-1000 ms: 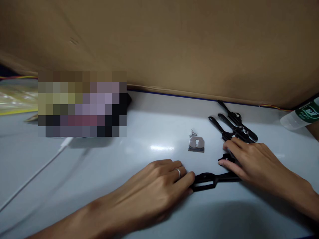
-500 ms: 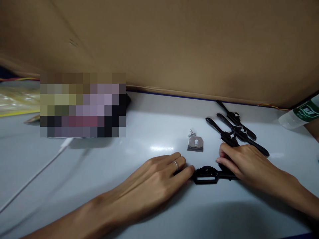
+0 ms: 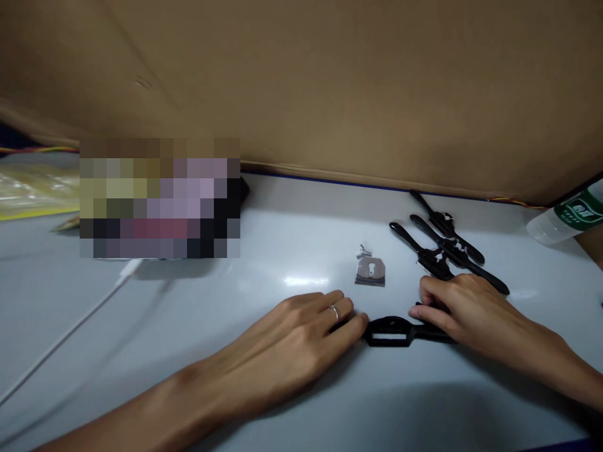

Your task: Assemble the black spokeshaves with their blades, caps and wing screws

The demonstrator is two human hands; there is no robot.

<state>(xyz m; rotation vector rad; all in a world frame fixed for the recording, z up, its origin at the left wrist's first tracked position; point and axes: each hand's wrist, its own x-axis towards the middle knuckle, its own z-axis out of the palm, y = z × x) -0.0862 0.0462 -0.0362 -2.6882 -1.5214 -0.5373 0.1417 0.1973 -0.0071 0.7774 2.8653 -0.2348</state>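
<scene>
A black spokeshave body [image 3: 388, 339] with an open slot lies crosswise on the table. My left hand [image 3: 301, 339] is closed around its left handle, which the fingers mostly hide. My right hand [image 3: 464, 307] is curled over its right handle, thumb and forefinger close together. A small dark tip shows between those fingers; what they hold is hidden. Beyond the hands lies a flat metal blade [image 3: 371, 271] with a keyhole slot and a plate on it. A small wing screw [image 3: 363, 252] rests just behind the blade.
Three more black spokeshaves [image 3: 455, 248] lie side by side behind my right hand. A green-labelled bottle [image 3: 565, 216] is at the far right. A blurred-out object [image 3: 160, 201] with a white cable [image 3: 70, 339] is on the left. A cardboard wall [image 3: 301, 81] closes off the back.
My right hand has shifted very slightly, and less of the dark thing under its thumb shows. The slotted body has tilted a little. My left hand keeps its hold.
</scene>
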